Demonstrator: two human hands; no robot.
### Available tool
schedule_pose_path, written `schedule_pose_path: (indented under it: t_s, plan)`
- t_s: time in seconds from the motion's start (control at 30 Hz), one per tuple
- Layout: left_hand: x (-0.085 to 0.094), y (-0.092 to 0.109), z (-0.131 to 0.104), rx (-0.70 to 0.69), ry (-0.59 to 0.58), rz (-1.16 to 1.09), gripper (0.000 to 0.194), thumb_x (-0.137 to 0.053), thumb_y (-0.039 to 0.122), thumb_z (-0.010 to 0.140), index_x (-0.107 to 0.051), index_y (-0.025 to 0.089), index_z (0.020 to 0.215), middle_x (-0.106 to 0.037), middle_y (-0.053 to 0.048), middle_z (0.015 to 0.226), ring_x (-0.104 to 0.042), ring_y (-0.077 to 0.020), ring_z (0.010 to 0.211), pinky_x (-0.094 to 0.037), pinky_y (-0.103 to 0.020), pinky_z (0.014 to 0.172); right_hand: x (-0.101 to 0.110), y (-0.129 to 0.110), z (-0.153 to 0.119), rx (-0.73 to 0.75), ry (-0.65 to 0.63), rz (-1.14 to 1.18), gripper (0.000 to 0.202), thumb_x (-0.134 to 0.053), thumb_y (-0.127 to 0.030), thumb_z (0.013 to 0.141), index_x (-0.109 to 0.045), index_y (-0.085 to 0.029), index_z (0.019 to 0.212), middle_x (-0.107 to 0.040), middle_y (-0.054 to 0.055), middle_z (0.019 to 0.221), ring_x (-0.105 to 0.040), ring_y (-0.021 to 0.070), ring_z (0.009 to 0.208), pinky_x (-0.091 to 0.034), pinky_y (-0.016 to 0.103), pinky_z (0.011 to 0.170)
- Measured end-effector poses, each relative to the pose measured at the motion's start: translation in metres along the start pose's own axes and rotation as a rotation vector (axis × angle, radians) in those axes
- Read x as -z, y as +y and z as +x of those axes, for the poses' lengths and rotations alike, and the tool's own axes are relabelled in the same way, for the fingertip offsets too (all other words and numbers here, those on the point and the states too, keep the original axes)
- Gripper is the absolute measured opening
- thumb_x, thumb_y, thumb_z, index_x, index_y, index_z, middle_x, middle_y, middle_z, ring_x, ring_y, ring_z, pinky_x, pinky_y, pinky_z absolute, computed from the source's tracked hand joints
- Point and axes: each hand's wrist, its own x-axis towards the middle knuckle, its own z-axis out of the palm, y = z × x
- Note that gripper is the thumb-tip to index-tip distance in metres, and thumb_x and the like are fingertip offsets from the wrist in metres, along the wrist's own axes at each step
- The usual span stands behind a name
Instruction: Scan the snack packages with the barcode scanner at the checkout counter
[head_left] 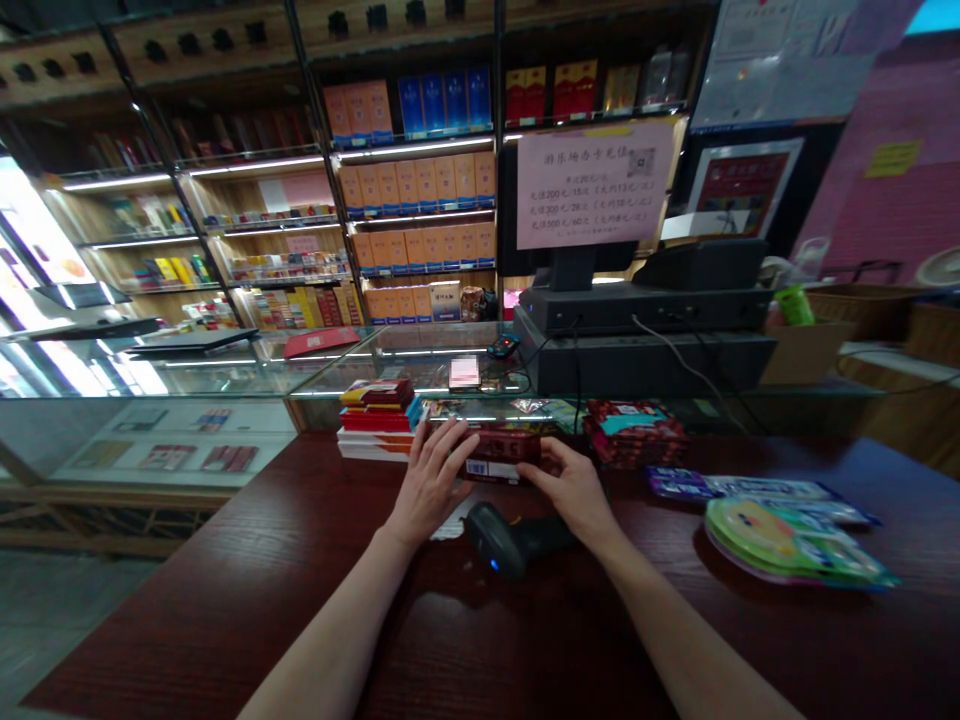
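A dark red box (508, 445) with a white barcode strip along its near side is held between my two hands. My left hand (435, 472) is at its left end, fingers stretched over it and thumb low at the near edge. My right hand (574, 490) grips the right end, thumb on the near face. Just in front lies a black barcode scanner (499, 540) with a small blue light, its handle partly behind my right wrist. Beside my left fingers stands a stack of small cartons (375, 425), white and orange below, red and yellow on top.
Dark red packets (636, 432) are piled right of my hands. Purple-and-white packages (780, 495) and a green round-topped package (787, 540) lie on the wooden counter (247, 600). Behind are a glass display case (315, 385), a monitor with a paper sign (592, 190) and boxed goods on shelves (420, 185).
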Motion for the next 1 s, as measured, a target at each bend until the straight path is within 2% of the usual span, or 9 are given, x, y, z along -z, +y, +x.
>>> schedule_pose_path:
  t_s: [0.13,0.27,0.37,0.5,0.6,0.73,0.83,0.9,1.0]
  plan:
    - [-0.002,-0.001,-0.001,0.017,0.017,-0.003,0.074,-0.067,0.025,0.088,-0.028,0.024,0.152,-0.045,-0.016,0.151,-0.037,-0.0284,0.146,-0.024,-0.056,0.123,0.000,-0.004,-0.001,-0.007,0.003,0.058,0.025,-0.070,-0.039,0.079,-0.069,-0.019,0.093,-0.073,0.004,0.090,-0.065,0.0207,0.080,-0.051,0.031,0.075]
    - [-0.004,-0.002,-0.002,0.118,0.052,0.001,0.085,-0.071,0.032,0.086,-0.021,0.023,0.154,-0.039,-0.018,0.154,-0.037,-0.0308,0.145,-0.027,-0.056,0.121,-0.001,-0.008,-0.003,-0.001,0.038,0.070,0.024,-0.071,-0.040,0.078,-0.069,-0.019,0.088,-0.069,0.001,0.079,-0.060,0.0186,0.072,-0.046,0.028,0.068]
    - [-0.007,-0.004,-0.004,0.227,0.031,-0.009,0.098,-0.076,0.041,0.081,-0.016,0.022,0.156,-0.051,-0.018,0.145,-0.049,-0.0313,0.136,-0.032,-0.054,0.118,-0.002,-0.008,-0.004,0.027,0.077,0.032,0.022,-0.072,-0.041,0.077,-0.068,-0.019,0.083,-0.063,-0.002,0.071,-0.054,0.0163,0.065,-0.041,0.027,0.063]
    - [-0.010,-0.005,-0.006,0.360,-0.019,-0.036,0.108,-0.081,0.045,0.075,-0.014,0.021,0.157,-0.067,-0.011,0.118,-0.065,-0.0274,0.107,-0.042,-0.047,0.106,-0.004,-0.006,-0.006,0.065,0.117,-0.055,0.022,-0.073,-0.041,0.078,-0.069,-0.020,0.083,-0.059,-0.002,0.070,-0.053,0.0161,0.064,-0.039,0.027,0.061]
    - [-0.010,-0.003,-0.004,0.429,-0.085,-0.083,0.100,-0.080,0.039,0.077,-0.019,0.026,0.155,-0.070,-0.006,0.107,-0.067,-0.0231,0.091,-0.047,-0.040,0.095,-0.006,-0.004,-0.007,0.129,0.115,-0.088,0.019,-0.071,-0.037,0.081,-0.072,-0.023,0.093,-0.062,0.000,0.080,-0.057,0.0176,0.070,-0.044,0.028,0.066]
    - [-0.007,-0.001,-0.002,0.506,-0.147,-0.236,0.087,-0.074,0.027,0.081,-0.025,0.029,0.154,-0.068,-0.002,0.101,-0.066,-0.0201,0.086,-0.050,-0.034,0.087,-0.006,-0.003,-0.009,0.222,0.097,-0.105,0.015,-0.065,-0.025,0.084,-0.073,-0.026,0.096,-0.066,0.002,0.093,-0.063,0.0200,0.085,-0.049,0.031,0.078]
    - [-0.005,-0.002,-0.002,0.519,-0.171,-0.370,0.081,-0.061,0.013,0.085,-0.023,0.029,0.154,-0.064,-0.002,0.102,-0.065,-0.0173,0.089,-0.051,-0.031,0.087,-0.005,-0.002,-0.009,0.256,0.105,-0.111,0.025,-0.060,-0.015,0.081,-0.072,-0.026,0.099,-0.068,0.004,0.098,-0.064,0.0218,0.093,-0.051,0.034,0.084]
    - [-0.005,-0.004,-0.004,0.502,-0.158,-0.413,0.082,-0.053,0.004,0.081,-0.024,0.029,0.154,-0.062,-0.003,0.105,-0.064,-0.0160,0.095,-0.050,-0.030,0.091,-0.004,0.000,-0.008,0.283,0.114,-0.116,0.030,-0.057,-0.011,0.079,-0.072,-0.026,0.101,-0.069,0.004,0.101,-0.063,0.0229,0.097,-0.052,0.037,0.087]
    - [-0.005,-0.006,-0.007,0.480,-0.123,-0.430,0.082,-0.048,-0.001,0.077,-0.030,0.027,0.151,-0.061,-0.003,0.106,-0.064,-0.0152,0.099,-0.049,-0.029,0.093,-0.004,0.002,-0.007,0.331,0.140,-0.136,0.035,-0.054,-0.007,0.076,-0.072,-0.027,0.100,-0.069,0.005,0.109,-0.060,0.0251,0.107,-0.049,0.043,0.095]
